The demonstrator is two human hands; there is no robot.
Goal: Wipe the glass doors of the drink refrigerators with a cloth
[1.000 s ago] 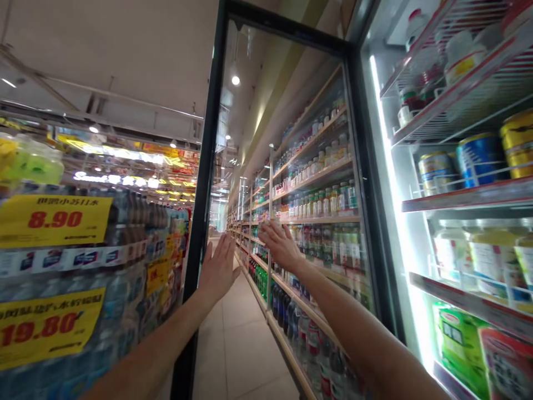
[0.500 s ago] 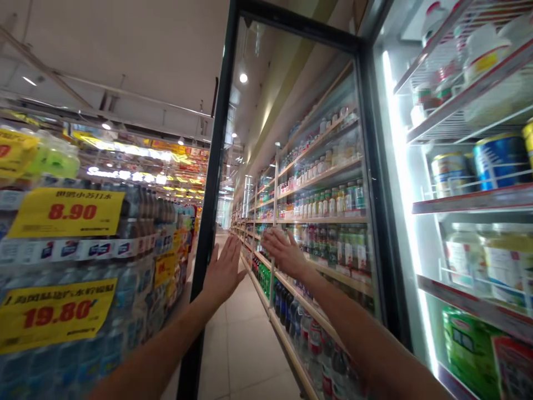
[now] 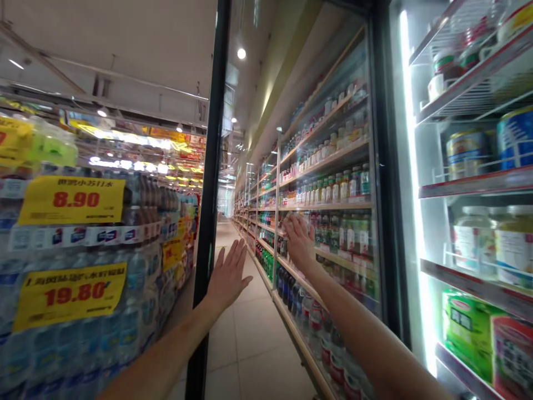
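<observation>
Against the glass of the open fridge door (image 3: 300, 183) both hands are pressed flat — nothing is gripped. The left hand (image 3: 228, 276) is spread, fingers splayed, just beside the door's black edge frame (image 3: 210, 222); the right hand (image 3: 298, 240) is laid palm-first further across the pane, towards the hinge side. One door is seen, swung out into the aisle, with the drinks shelves (image 3: 333, 166) beyond showing through it.

Handling is judged this way: a tall framed glass panel like this would be stiff and fairly heavy, swinging on its hinges rather than lifting, and the glass is likely smooth and slippery under a flat palm — perhaps cold too. A surer hold would be had on the black frame at the free edge, where leverage is greatest; no handle can be made out.

Counted: two hands, one door, two yellow price signs — one (image 3: 71, 199) reading 8.90, one (image 3: 70, 293) reading 19.80 — hung on stacked water bottles (image 3: 133, 311) at the left. Inside the lit fridge (image 3: 470, 183) at the right, at least four wire shelves are seen, bearing tins and jars too blurred to be counted.
</observation>
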